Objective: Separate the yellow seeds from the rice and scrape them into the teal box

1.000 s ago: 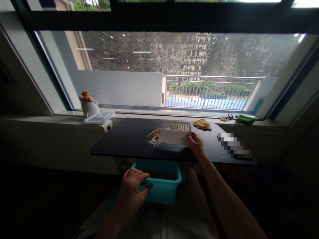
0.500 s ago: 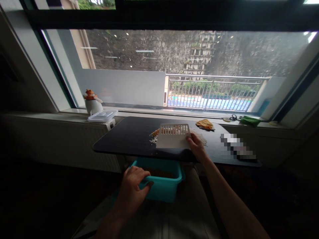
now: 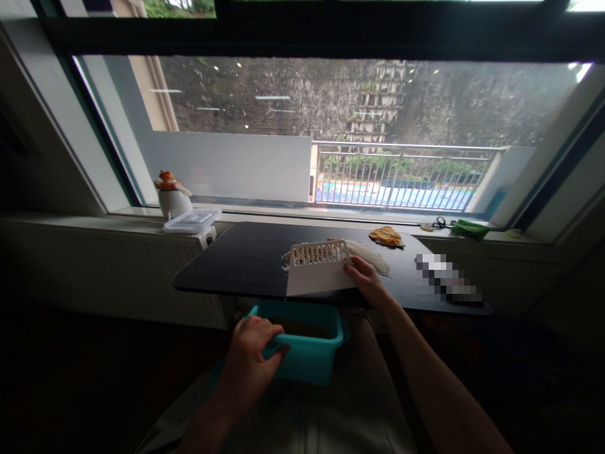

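My right hand (image 3: 367, 279) grips the right edge of a flat white slotted scraper (image 3: 319, 272), tilted over the dark table (image 3: 227, 261) near its front edge. Behind the scraper lies a heap of white grains (image 3: 371, 255), like rice, with some orange-brown kernels partly hidden by the slots. Below the table edge, my left hand (image 3: 258, 343) is closed on the near-left rim of a turquoise plastic bin (image 3: 309, 359). Dark brown grain-like material (image 3: 302, 328) covers the bottom of the bin.
A folded yellow cloth (image 3: 386, 236) lies at the table's back right, near a pixelated object (image 3: 449, 279). On the sill are a white pot (image 3: 174, 203) with an orange top, a clear plastic lid (image 3: 193, 220), black-handled scissors (image 3: 439, 222) and a green bag (image 3: 470, 229).
My right hand has drawn the scraper left and toward the table's front edge, uncovering more of the white grains. My left hand stays on the bin rim.
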The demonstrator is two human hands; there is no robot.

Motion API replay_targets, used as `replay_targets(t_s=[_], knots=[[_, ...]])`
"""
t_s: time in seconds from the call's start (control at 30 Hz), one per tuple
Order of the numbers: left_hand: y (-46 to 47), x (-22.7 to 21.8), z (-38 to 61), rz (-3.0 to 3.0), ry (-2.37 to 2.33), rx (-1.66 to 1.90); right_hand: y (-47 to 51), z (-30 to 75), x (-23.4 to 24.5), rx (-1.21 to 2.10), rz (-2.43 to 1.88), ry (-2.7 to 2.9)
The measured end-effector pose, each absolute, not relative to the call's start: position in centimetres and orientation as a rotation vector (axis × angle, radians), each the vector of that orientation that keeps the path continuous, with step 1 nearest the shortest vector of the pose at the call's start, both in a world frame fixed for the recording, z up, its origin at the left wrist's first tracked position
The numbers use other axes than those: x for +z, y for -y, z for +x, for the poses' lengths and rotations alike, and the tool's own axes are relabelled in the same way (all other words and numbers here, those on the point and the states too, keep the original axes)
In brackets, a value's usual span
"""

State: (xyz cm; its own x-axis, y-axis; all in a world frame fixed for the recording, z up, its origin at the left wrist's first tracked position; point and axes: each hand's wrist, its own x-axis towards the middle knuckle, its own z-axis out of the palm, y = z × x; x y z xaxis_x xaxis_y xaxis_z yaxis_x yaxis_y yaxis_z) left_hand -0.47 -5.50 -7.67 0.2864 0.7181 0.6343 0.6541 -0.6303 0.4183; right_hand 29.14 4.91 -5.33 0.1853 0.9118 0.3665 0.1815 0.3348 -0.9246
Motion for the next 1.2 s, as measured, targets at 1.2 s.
replay_targets(t_s=[1.2], knots=[[5.5, -8.5, 0.1, 2.456, -1.258, 1.261, -8.5, 32.3, -7.2, 0.359, -1.357, 0.965]])
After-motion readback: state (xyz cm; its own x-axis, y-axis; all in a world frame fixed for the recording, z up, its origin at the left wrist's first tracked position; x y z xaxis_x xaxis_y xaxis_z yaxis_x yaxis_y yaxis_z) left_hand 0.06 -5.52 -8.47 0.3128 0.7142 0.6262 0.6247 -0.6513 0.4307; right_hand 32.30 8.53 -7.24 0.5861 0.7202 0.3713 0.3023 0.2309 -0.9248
